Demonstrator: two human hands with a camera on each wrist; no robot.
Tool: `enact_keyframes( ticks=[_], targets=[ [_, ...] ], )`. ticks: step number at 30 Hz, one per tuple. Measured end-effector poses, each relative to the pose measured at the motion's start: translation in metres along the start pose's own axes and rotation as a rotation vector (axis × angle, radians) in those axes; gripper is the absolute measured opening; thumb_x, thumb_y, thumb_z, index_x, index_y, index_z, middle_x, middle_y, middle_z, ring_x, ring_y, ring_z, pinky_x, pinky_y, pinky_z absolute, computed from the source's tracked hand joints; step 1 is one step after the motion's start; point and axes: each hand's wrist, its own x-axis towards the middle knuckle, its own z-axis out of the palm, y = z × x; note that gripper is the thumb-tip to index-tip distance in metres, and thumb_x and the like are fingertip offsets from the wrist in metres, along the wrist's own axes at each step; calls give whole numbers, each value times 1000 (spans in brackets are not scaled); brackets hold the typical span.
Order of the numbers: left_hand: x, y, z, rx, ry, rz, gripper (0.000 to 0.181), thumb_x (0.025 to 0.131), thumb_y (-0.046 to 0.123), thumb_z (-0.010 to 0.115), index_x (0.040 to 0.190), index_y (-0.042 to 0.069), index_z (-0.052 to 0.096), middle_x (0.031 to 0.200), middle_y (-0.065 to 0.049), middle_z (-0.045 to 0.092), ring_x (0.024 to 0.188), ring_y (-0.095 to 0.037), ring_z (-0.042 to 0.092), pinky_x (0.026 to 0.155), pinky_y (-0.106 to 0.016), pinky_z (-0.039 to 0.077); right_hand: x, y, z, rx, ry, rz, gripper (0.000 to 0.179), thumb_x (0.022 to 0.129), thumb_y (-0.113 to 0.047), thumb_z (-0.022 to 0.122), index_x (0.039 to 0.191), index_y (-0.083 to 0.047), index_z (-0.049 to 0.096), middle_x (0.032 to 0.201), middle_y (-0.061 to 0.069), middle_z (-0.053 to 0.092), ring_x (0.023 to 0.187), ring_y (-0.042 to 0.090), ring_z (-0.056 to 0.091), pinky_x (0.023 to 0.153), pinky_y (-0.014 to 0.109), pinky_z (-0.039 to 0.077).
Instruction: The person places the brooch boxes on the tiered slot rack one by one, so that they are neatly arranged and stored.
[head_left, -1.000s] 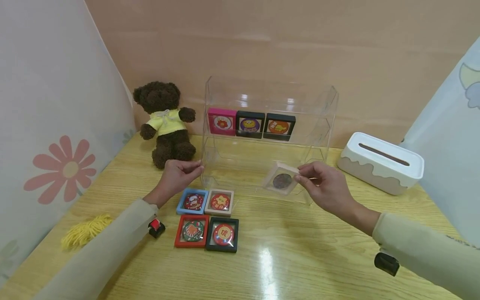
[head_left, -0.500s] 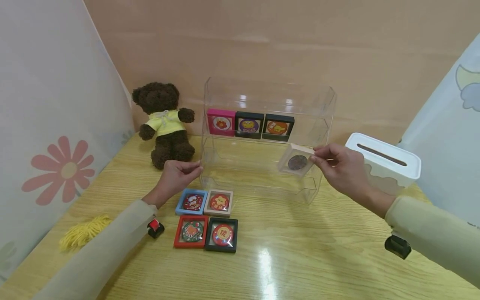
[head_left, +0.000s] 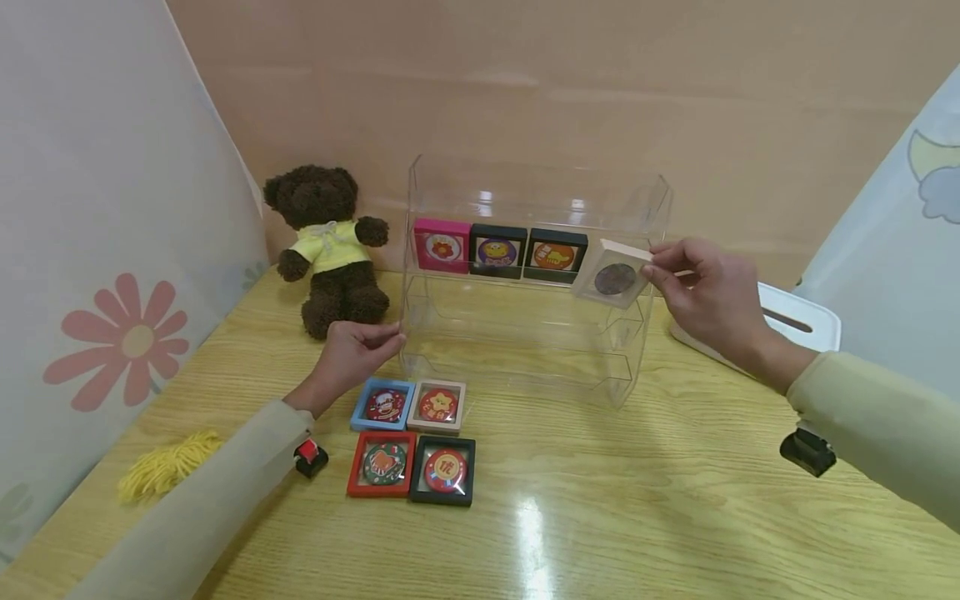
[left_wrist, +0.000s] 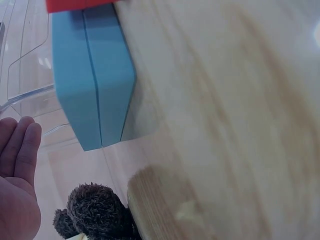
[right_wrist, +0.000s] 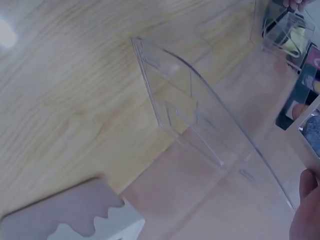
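My right hand (head_left: 712,292) pinches a pale beige display frame (head_left: 615,275) by its right edge; a dark round disc shows through its clear window. This frame is tilted in front of the clear acrylic rack (head_left: 517,379), right of a black frame (head_left: 556,254) on the rack's middle tier. A pink frame (head_left: 442,246) and another black frame (head_left: 498,250) fill the left of that tier. With thumb and fingers, my left hand (head_left: 352,358) grips the rack's left edge. In the right wrist view, the held frame (right_wrist: 307,142) is partly cut off.
On the table before the rack lie a blue frame (head_left: 384,405), a beige one (head_left: 438,405), a red one (head_left: 382,463) and a black one (head_left: 443,471). A teddy bear (head_left: 330,246) stands left, near yellow yarn (head_left: 172,467). A tissue box (head_left: 810,321) stands right, partly behind my hand.
My right hand has lifted the beige frame up and to the right, from low before the rack to the level of the middle tier. The left hand stays at the rack's edge.
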Motion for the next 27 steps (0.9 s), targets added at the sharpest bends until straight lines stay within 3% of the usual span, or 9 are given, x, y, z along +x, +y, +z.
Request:
enact_keyframes(
  ticks=[3,10,12,15,19,22,27],
  targets=[
    [0,0,0,10,1,3,18,87,-2,66,103,-11,68,97,-22,67,85,-31,67,66,-19,53,7,2,-5,-20,13,-6,8,78,11,71,80,6,65,91,17,70,78,-19,52,64,2,42],
    [0,0,0,17,-1,6,18,88,-1,66,103,-11,68,99,-21,66,85,-31,67,66,-19,53,23,5,-14,-101,48,-22,5,80,8,71,79,6,66,90,15,71,72,11,67,66,1,41],
    [0,0,0,14,0,6,18,88,-1,66,103,-11,68,99,-21,66,85,-31,67,66,-19,53,27,6,-15,-126,56,-45,4,80,7,71,79,6,67,89,14,71,71,13,67,66,0,40],
    [0,-1,-1,15,1,9,17,88,-2,66,102,-11,68,99,-22,66,84,-31,67,65,-19,53,32,8,-16,-154,71,-81,4,80,6,71,78,6,67,88,14,71,71,13,68,66,0,39],
    [0,0,0,24,4,11,17,87,-1,66,101,-10,68,98,-22,66,83,-30,67,64,-19,53,38,8,-17,-152,79,-89,4,80,6,70,78,7,67,88,15,71,75,-12,59,66,-1,38],
    [0,0,0,19,5,13,17,87,-2,67,101,-10,68,97,-22,66,82,-30,67,63,-19,53,43,8,-18,-146,78,-54,5,82,4,70,79,7,67,91,14,71,77,-19,53,66,-1,38],
    [0,1,1,-1,9,11,17,87,-2,67,101,-10,68,97,-22,67,80,-26,68,63,-20,53,47,8,-18,-173,60,11,6,84,0,69,82,5,68,94,12,71,78,-4,62,65,-1,38]
  ],
)
